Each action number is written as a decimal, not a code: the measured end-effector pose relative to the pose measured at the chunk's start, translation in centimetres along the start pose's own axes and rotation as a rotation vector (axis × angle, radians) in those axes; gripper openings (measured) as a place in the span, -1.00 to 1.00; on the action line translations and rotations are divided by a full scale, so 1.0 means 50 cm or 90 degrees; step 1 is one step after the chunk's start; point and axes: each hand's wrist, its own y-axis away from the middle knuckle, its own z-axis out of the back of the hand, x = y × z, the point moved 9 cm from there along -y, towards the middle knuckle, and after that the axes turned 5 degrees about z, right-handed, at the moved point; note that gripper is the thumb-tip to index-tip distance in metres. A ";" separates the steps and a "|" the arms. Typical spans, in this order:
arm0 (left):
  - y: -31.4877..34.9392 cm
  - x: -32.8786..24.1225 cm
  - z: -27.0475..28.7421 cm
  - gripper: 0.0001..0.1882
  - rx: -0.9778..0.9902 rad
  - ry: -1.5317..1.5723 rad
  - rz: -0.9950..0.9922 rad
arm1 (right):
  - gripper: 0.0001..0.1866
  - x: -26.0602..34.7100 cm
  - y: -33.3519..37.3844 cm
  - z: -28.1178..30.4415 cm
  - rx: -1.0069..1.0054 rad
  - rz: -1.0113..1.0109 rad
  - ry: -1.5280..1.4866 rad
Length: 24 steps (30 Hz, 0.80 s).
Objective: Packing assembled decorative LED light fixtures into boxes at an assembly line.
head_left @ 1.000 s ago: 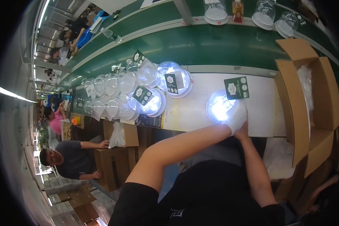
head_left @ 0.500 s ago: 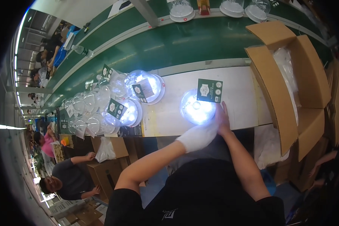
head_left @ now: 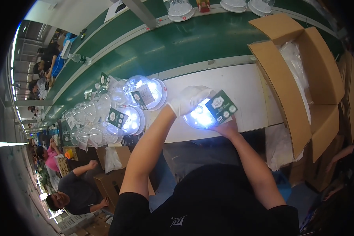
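Observation:
A clear dome point(head_left: 199, 118) glows with bright white light inside, in front of me over the white worktop. My left hand point(head_left: 193, 99), in a white glove, curls its fingers around the dome's upper part, near the knob. My bare right hand point(head_left: 227, 127) grips the dome's near right side by its base; its fingers are partly hidden. A dark green card tag point(head_left: 222, 106) hangs from the dome and lies tilted above my right hand. Glare hides what is inside the dome.
Several similar domes point(head_left: 86, 114) with tags crowd the left, some lit point(head_left: 147, 92). An open cardboard box point(head_left: 279, 78) with plastic bags inside stands at right. Beyond runs a green conveyor point(head_left: 192, 43) with domes on its far ledge. A co-worker point(head_left: 78, 192) stands at lower left.
My gloved left hand has moved from the dome's near side up to its top. The tag has tilted, and my right hand has shifted down to the near right of the base.

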 end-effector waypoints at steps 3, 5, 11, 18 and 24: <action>-0.022 0.037 -0.012 -0.55 0.109 0.121 -0.021 | 0.22 0.024 -0.001 0.038 -0.058 -0.021 -0.091; -0.044 0.084 -0.034 -0.54 0.178 0.147 0.030 | 0.24 0.016 0.000 0.022 0.003 -0.001 0.020; -0.013 0.227 -0.037 -0.57 0.085 0.408 0.132 | 0.42 0.017 -0.001 -0.002 -0.031 0.110 0.080; -0.083 0.007 -0.076 -0.59 0.441 -0.015 -0.019 | 0.37 0.016 -0.002 0.015 -0.046 0.109 0.093; -0.085 -0.094 -0.100 -0.45 0.503 -0.257 0.146 | 0.13 0.035 -0.007 0.034 -0.034 0.085 0.024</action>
